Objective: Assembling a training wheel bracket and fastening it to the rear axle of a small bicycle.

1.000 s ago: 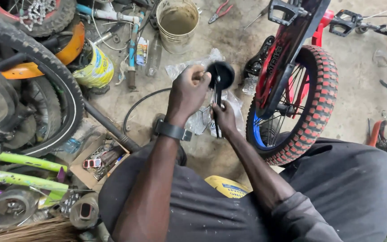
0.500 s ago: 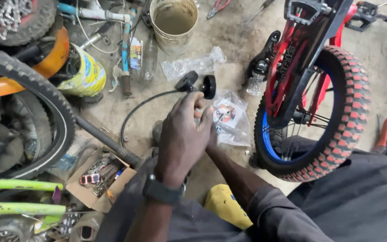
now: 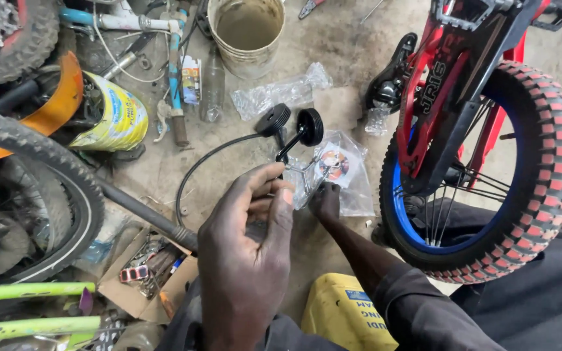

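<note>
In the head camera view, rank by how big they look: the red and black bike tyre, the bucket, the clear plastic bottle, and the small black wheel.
1. Red and black bike tyre
2. Bucket
3. Clear plastic bottle
4. Small black wheel
The tyre sits nearer the camera, yet its lead looks safe.

training wheels: matt black plastic; bag: clear crinkled plastic; floor: rough concrete
</note>
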